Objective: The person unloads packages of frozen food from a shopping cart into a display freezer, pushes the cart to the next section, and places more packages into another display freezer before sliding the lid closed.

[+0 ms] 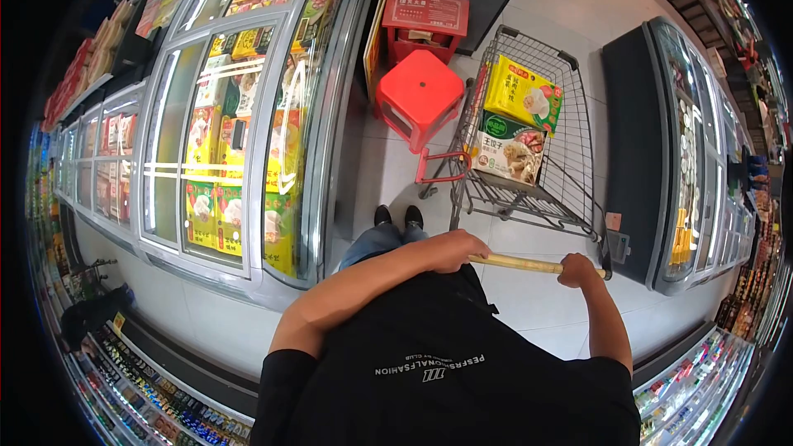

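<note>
Shopping cart [568, 59] | yellow bag [520, 91], dumpling box [510, 151] already inside | left hand [457, 251], right hand [576, 270] both curled around handle [524, 263] | remainder: cannot tell

A gray wire shopping cart [572, 161], partly filled, stands upright at the upper right of center, its tapering front toward the frame's top edge, its pale yellow handle [525, 263] stretching crosswise below, right of center.
</note>
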A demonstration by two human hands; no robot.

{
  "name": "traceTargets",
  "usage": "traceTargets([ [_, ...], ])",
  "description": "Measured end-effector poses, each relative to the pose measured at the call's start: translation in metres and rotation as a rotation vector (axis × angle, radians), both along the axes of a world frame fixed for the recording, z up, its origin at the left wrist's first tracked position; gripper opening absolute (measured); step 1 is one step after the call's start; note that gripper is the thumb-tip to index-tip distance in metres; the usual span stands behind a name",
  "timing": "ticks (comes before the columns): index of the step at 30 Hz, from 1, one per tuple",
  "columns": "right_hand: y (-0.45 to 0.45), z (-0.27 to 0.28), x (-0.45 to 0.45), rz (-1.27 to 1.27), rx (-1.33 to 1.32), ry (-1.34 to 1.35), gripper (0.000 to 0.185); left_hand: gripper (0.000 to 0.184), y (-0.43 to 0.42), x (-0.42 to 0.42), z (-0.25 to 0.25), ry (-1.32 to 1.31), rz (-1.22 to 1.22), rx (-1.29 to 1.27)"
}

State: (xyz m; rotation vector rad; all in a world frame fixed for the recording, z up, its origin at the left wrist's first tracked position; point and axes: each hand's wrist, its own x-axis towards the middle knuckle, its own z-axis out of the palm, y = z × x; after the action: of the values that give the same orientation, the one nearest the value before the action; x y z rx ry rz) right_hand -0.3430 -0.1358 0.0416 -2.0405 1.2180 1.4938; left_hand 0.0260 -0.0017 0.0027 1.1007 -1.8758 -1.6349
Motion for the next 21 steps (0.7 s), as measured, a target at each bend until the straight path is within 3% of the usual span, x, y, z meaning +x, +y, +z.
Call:
traceTargets([
  [11, 0.003, -0.012, -0.015, -0.02, -0.092, 0.016, 0.025, 0.036, 0.001, 0.006, 0.001, 0.061, -0.052, -0.046],
  [16, 0.007, -0.008, -0.005, 0.022, -0.11, 0.102, 0.024, 0.035, 0.006, 0.049, 0.033, 0.022, -0.053, 0.057],
  [21, 0.007, -0.011, 0.003, 0.105, -0.156, 0.244, 0.03, 0.033, 0.023, 0.09, 0.028, 0.038, 0.025, 0.032],
])
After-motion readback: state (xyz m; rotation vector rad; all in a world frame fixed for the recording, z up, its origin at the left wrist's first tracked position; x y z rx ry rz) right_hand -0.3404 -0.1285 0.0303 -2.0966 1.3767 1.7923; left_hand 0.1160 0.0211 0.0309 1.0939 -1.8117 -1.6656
